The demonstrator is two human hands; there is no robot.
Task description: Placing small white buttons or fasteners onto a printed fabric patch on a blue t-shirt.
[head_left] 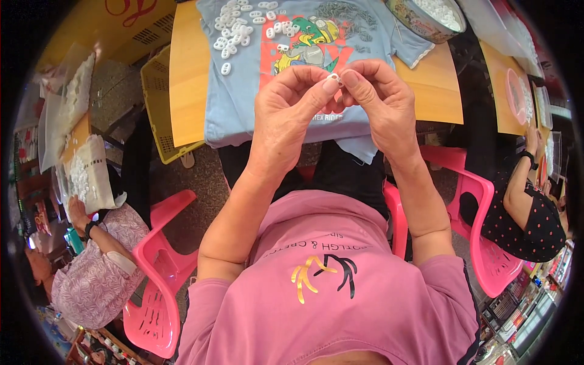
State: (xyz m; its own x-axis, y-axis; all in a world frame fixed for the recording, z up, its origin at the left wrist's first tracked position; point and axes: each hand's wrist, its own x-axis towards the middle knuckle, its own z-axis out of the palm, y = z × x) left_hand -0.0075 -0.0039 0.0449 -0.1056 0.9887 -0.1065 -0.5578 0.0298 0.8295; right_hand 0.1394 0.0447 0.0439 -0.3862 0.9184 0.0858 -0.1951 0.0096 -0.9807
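Between my fingertips is a small white plastic piece with holes (pixel 334 77), held up over a blue printed T-shirt (pixel 234 115) spread on the table. My left hand (pixel 292 100) pinches it from the left with thumb and forefinger. From the other side, my right hand (pixel 374 94) pinches it too; whether a second small part is in those fingers is hidden. Loose white oval pieces (pixel 234 27) with holes lie scattered on the shirt's far left. A spread of small dark grey metal-looking parts (pixel 350 24) covers its far right.
A round tin (pixel 420 27) full of white pieces stands at the far right of the wooden table (pixel 188 91). A yellow crate (pixel 161 115) is beside the left edge. Co-workers sit on pink chairs (pixel 161 274) at both sides, with white pieces before them.
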